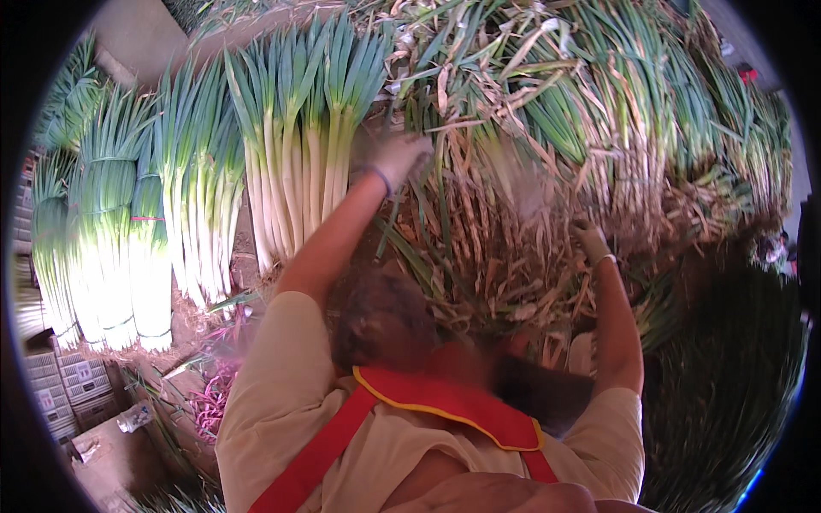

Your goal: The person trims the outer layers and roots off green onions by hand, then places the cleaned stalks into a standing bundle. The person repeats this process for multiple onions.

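Note:
My left hand (404, 157), pale and apparently gloved, with a dark band at the wrist, is raised at the right edge of a group of cleaned leeks or large green onions (292, 154). It is blurred, and its fingers and any hold cannot be made out. Low over dry, brown-leaved stalks (474, 224), my right hand (591, 240) is bent downward, with a pale band at its wrist. Whether it grips a stalk is unclear. A blurred pale shape (529, 192) shows among the stalks between the hands.
Tied green-onion bundles (106, 224) stand left, with loose cleaned stalks (202, 192) beside them. Uncleaned stalks (632, 147) lie at upper right. Pink ties (215, 397), a cardboard box (122, 449) and plastic crates (83, 378) are at lower left. Dry peelings (551, 308) lie before me.

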Tool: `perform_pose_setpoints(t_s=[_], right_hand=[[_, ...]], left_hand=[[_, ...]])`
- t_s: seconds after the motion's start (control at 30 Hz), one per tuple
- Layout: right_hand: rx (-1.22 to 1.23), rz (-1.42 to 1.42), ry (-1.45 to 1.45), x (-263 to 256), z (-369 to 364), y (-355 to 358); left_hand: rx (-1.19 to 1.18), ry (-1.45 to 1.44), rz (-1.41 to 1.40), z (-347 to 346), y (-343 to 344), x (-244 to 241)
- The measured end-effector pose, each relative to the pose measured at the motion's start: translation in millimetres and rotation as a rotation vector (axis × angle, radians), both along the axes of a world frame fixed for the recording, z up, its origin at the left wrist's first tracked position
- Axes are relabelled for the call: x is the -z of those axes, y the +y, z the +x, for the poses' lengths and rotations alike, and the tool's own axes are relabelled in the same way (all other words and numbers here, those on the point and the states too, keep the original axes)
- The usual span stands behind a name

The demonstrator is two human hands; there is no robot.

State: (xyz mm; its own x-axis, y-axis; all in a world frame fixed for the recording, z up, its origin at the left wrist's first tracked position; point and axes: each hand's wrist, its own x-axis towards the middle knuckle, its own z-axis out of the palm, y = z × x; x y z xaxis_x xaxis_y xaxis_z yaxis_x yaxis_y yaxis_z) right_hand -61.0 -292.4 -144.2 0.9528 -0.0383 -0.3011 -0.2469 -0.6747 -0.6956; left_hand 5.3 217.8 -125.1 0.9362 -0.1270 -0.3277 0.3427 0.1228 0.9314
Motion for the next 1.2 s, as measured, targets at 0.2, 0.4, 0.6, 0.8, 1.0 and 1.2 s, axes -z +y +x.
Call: perform_pose_setpoints(t_s=[0.2, 0.4, 0.6, 0.8, 1.0, 1.2], right_hand=[[-0.916, -0.185, -0.485, 60, 88, 115], [-0.689, -0.572, -0.295, 47, 182, 230], [-0.758, -0.782, -0.448, 15, 332, 342], [-0.729, -0.856, -0.313, 47, 430, 359], [-1.017, -1.128, -0.159, 52, 399, 235], [-0.876, -1.217, 0.042, 72, 323, 142]], left_hand=[[0.109, -0.053, 0.380, 56, 2, 218], [0.077, 0.177, 0.791, 59, 40, 262], [0.364, 0.213, 1.224, 63, 16, 266], [0.583, 0.306, 1.274, 73, 13, 238], [0.584, 0.313, 1.247, 73, 16, 233], [0.439, 0.187, 1.282, 66, 14, 255]])
